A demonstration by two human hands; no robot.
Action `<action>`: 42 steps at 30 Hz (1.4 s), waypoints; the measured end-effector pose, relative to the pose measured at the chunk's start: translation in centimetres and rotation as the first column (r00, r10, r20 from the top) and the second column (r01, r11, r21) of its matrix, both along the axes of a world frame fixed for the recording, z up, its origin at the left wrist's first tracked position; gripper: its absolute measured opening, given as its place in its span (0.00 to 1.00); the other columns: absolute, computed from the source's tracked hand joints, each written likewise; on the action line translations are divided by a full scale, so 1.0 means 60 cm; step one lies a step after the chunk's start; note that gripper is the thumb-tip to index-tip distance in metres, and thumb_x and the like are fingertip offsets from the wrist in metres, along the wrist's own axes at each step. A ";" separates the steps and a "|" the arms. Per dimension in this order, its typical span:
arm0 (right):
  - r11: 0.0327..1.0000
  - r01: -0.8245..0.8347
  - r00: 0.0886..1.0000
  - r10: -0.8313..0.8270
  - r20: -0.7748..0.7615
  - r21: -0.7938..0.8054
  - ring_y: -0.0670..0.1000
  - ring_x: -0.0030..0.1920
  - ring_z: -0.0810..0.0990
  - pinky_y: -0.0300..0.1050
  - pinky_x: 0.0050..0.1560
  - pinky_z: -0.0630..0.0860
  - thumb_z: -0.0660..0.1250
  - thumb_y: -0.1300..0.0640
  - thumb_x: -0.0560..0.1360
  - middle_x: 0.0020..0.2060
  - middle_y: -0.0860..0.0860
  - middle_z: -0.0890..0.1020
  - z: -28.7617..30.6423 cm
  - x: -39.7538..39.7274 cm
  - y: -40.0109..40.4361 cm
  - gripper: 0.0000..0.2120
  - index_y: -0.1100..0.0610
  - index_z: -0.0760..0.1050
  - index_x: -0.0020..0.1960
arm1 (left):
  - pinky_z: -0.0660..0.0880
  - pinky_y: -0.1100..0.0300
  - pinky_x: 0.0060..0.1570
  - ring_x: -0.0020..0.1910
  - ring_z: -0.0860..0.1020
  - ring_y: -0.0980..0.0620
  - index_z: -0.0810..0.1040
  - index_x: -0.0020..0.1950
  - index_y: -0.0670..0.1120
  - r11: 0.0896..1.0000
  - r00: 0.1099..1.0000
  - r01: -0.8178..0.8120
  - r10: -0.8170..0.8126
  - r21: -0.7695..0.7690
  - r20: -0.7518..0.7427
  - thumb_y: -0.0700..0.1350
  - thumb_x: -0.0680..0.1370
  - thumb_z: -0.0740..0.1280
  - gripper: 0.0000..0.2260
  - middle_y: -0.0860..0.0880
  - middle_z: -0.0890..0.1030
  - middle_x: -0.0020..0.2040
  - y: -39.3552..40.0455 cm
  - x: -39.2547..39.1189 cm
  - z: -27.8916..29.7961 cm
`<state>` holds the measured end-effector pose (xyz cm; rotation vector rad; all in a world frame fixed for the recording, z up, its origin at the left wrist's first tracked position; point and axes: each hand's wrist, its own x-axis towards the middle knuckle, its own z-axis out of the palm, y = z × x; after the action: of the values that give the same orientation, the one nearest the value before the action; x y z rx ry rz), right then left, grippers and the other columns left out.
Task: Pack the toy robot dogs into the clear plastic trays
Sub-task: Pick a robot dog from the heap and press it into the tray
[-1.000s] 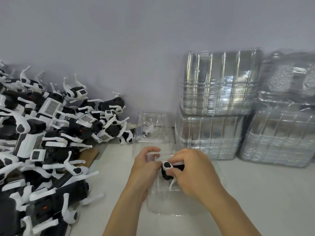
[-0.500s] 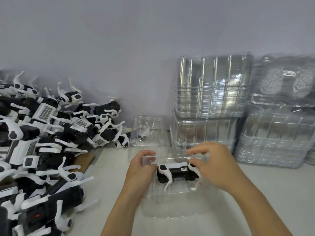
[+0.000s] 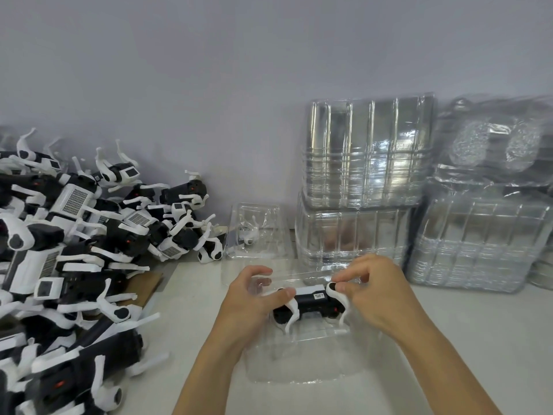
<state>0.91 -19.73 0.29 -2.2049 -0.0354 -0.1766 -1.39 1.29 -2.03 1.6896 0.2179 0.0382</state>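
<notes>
A black-and-white toy robot dog lies on its side inside a clear plastic tray on the white table. My left hand holds the dog's left end, thumb across its white leg joint. My right hand pinches the white leg joint at the dog's right end. A big heap of the same toy dogs fills the left side of the table.
Tall stacks of empty clear trays stand against the wall behind my hands, with more bagged stacks to the right. One small clear tray leans by the wall. A cardboard sheet lies under the heap.
My right hand has slid from covering the dog to its right end. The dog now lies stretched out in the tray, and my left thumb has come onto its left end.
</notes>
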 end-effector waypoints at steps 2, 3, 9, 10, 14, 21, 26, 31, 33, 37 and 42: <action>1.000 -0.025 0.999 0.025 -0.025 -0.005 0.41 0.46 0.75 0.31 0.46 0.66 0.79 0.60 0.70 0.47 0.40 0.78 0.001 -0.001 -0.005 0.06 0.49 0.87 0.41 | 0.70 0.70 0.42 0.57 0.76 0.64 0.78 0.57 0.56 1.000 1.000 -0.003 0.003 -0.012 0.000 0.47 0.67 0.81 0.21 0.54 0.80 0.58 0.001 0.001 -0.001; 0.999 -0.036 0.999 0.036 -0.034 -0.018 0.40 0.47 0.75 0.31 0.46 0.66 0.79 0.60 0.70 0.47 0.40 0.78 0.003 -0.002 -0.008 0.06 0.49 0.87 0.42 | 0.70 0.69 0.43 0.57 0.76 0.64 0.78 0.57 0.56 1.000 1.000 -0.001 0.001 -0.016 0.001 0.47 0.67 0.81 0.21 0.54 0.80 0.58 0.001 0.002 -0.002; 0.984 -0.071 0.997 0.077 0.028 -0.165 0.43 0.54 0.75 0.39 0.57 0.68 0.77 0.54 0.73 0.50 0.40 0.77 0.011 -0.006 -0.005 0.02 0.48 0.86 0.44 | 0.70 0.67 0.46 0.59 0.77 0.60 0.79 0.57 0.55 1.000 1.000 -0.010 0.010 -0.019 0.013 0.47 0.69 0.80 0.19 0.53 0.80 0.57 0.001 0.002 -0.006; 0.975 -0.081 0.994 0.094 0.050 -0.207 0.43 0.55 0.74 0.40 0.58 0.67 0.76 0.52 0.73 0.50 0.39 0.76 0.011 -0.007 -0.001 0.03 0.47 0.85 0.46 | 0.70 0.67 0.46 0.58 0.77 0.59 0.79 0.56 0.55 1.000 1.000 -0.015 0.015 -0.014 0.017 0.48 0.71 0.79 0.17 0.53 0.80 0.57 0.000 0.002 -0.006; 0.930 -0.154 0.964 0.216 0.157 -0.333 0.41 0.55 0.72 0.44 0.64 0.67 0.74 0.44 0.73 0.50 0.37 0.77 0.014 -0.021 0.034 0.13 0.43 0.83 0.56 | 0.70 0.72 0.38 0.43 0.80 0.67 0.80 0.53 0.54 0.999 0.998 -0.046 0.047 -0.014 0.038 0.51 0.77 0.72 0.06 0.54 0.83 0.51 -0.004 0.002 -0.002; 0.879 -0.273 0.931 0.343 0.122 -0.391 0.44 0.52 0.74 0.44 0.55 0.72 0.71 0.41 0.74 0.48 0.39 0.82 0.005 -0.038 0.075 0.12 0.41 0.82 0.55 | 0.68 0.66 0.45 0.55 0.77 0.62 0.80 0.51 0.58 0.998 0.997 -0.060 0.061 -0.023 0.037 0.54 0.80 0.66 0.04 0.55 0.81 0.55 -0.004 0.002 -0.003; 0.877 -0.324 0.931 0.363 0.046 -0.355 0.44 0.58 0.73 0.47 0.64 0.69 0.72 0.43 0.74 0.52 0.35 0.79 0.006 -0.033 0.072 0.14 0.39 0.81 0.59 | 0.68 0.66 0.44 0.46 0.78 0.68 0.81 0.51 0.57 0.998 0.998 -0.057 0.058 -0.028 0.034 0.52 0.79 0.68 0.03 0.56 0.82 0.51 -0.005 0.001 -0.003; 0.900 -0.358 0.925 0.379 0.038 -0.249 0.39 0.53 0.77 0.37 0.58 0.75 0.69 0.53 0.78 0.52 0.39 0.81 0.015 -0.031 0.057 0.11 0.43 0.82 0.58 | 0.70 0.66 0.45 0.47 0.80 0.66 0.78 0.56 0.56 1.000 1.000 0.006 -0.006 -0.018 0.029 0.53 0.74 0.75 0.13 0.54 0.81 0.55 -0.001 -0.001 0.000; 0.917 -0.307 0.943 0.330 0.048 -0.256 0.37 0.52 0.75 0.34 0.56 0.73 0.70 0.54 0.78 0.52 0.39 0.78 0.020 -0.028 0.043 0.09 0.42 0.82 0.55 | 0.71 0.66 0.46 0.56 0.78 0.62 0.76 0.58 0.57 0.999 0.999 0.038 -0.038 -0.007 0.017 0.53 0.70 0.78 0.19 0.53 0.79 0.57 0.001 0.000 -0.002; 0.886 -0.245 0.965 0.261 -0.014 -0.394 0.43 0.58 0.63 0.46 0.65 0.60 0.73 0.48 0.74 0.56 0.40 0.68 0.021 -0.026 0.032 0.14 0.39 0.76 0.58 | 0.70 0.67 0.44 0.59 0.76 0.61 0.76 0.58 0.57 0.999 0.999 0.052 -0.052 -0.007 0.016 0.49 0.67 0.81 0.23 0.53 0.78 0.59 0.003 0.004 -0.007; 0.879 -0.168 0.983 0.184 -0.006 -0.446 0.45 0.58 0.59 0.45 0.60 0.54 0.73 0.38 0.68 0.54 0.41 0.63 0.005 -0.032 0.055 0.25 0.36 0.69 0.63 | 0.71 0.74 0.39 0.57 0.76 0.63 0.76 0.58 0.57 0.998 0.998 0.054 -0.054 -0.017 0.022 0.47 0.68 0.80 0.22 0.52 0.78 0.59 0.005 0.007 -0.011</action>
<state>-1.01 -16.41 0.57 -2.6403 -0.3270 -0.1138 -0.96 1.58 -2.68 1.6760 0.1556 0.0142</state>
